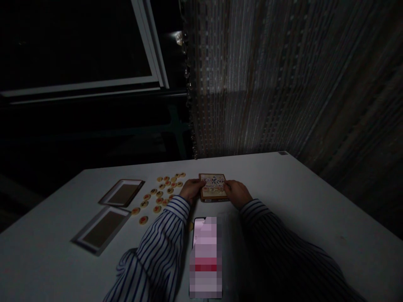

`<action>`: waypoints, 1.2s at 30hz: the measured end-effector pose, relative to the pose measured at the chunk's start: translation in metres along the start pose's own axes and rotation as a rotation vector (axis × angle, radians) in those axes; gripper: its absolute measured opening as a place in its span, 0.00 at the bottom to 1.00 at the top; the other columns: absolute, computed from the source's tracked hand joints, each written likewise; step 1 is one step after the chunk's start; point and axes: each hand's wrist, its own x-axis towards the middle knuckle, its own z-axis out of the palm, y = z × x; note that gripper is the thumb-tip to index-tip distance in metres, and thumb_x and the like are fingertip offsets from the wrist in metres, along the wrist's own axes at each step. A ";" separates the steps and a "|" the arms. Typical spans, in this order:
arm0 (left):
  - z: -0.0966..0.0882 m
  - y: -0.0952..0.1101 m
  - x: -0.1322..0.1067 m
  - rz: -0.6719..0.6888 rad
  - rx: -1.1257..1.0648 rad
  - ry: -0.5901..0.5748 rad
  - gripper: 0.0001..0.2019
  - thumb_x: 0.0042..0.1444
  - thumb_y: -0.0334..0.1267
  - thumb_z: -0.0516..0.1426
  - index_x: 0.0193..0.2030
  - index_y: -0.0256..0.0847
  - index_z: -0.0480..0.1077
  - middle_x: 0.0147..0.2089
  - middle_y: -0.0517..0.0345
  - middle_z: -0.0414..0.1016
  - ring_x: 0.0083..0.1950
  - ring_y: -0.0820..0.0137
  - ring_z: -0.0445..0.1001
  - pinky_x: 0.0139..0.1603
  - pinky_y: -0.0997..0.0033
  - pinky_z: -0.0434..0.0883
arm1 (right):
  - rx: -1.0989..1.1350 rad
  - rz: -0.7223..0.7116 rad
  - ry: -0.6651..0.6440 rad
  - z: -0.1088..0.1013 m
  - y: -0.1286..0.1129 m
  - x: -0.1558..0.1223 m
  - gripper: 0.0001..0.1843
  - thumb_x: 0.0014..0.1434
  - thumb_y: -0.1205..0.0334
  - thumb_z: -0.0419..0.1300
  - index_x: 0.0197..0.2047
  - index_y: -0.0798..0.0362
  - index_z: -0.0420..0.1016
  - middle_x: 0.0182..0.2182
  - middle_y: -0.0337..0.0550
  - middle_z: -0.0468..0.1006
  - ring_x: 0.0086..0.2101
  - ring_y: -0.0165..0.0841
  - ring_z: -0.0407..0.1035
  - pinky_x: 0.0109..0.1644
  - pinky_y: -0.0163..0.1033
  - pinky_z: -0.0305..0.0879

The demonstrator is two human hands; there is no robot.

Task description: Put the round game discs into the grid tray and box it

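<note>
A printed Chinese chess box (pixel 213 188) with a brown edge sits between my two hands at the middle of the table. My left hand (pixel 191 189) grips its left side, thumb on the top face. On the opposite side, my right hand (pixel 238 193) pinches the right edge. Whether the box rests on the table or is slightly lifted, I cannot tell. Several round wooden chess pieces (pixel 159 194) with red or dark characters lie scattered to the left of my left hand. Part of that group is hidden behind my left sleeve.
Two shallow open box halves (pixel 122 193) lie at the left of the white table (pixel 315 218). A lit phone (pixel 206 256), its screen blurred out, lies between my forearms, beside a clear plastic bag (pixel 231 251). Behind the table hangs a beaded curtain (pixel 245 84). The room is dim.
</note>
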 end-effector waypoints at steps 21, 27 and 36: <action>0.002 0.002 -0.005 -0.025 -0.256 -0.156 0.09 0.53 0.26 0.54 0.40 0.27 0.71 0.35 0.43 0.78 0.36 0.65 0.77 0.38 0.68 0.75 | 0.943 0.294 0.006 0.007 0.021 0.018 0.22 0.55 0.50 0.51 0.37 0.61 0.76 0.33 0.49 0.80 0.34 0.37 0.73 0.40 0.40 0.69; 0.012 0.006 -0.006 -0.031 -0.249 -0.106 0.10 0.52 0.27 0.53 0.41 0.27 0.70 0.34 0.43 0.78 0.33 0.65 0.77 0.35 0.66 0.75 | 1.184 0.329 0.011 0.007 0.019 0.016 0.19 0.51 0.51 0.56 0.35 0.59 0.76 0.30 0.46 0.80 0.32 0.37 0.74 0.39 0.41 0.69; 0.031 0.002 0.002 0.045 -0.155 0.036 0.10 0.54 0.36 0.52 0.40 0.32 0.69 0.34 0.46 0.77 0.34 0.64 0.77 0.32 0.69 0.73 | 1.318 0.392 0.069 0.002 0.016 0.015 0.15 0.48 0.54 0.60 0.32 0.58 0.76 0.27 0.45 0.80 0.29 0.36 0.73 0.36 0.41 0.69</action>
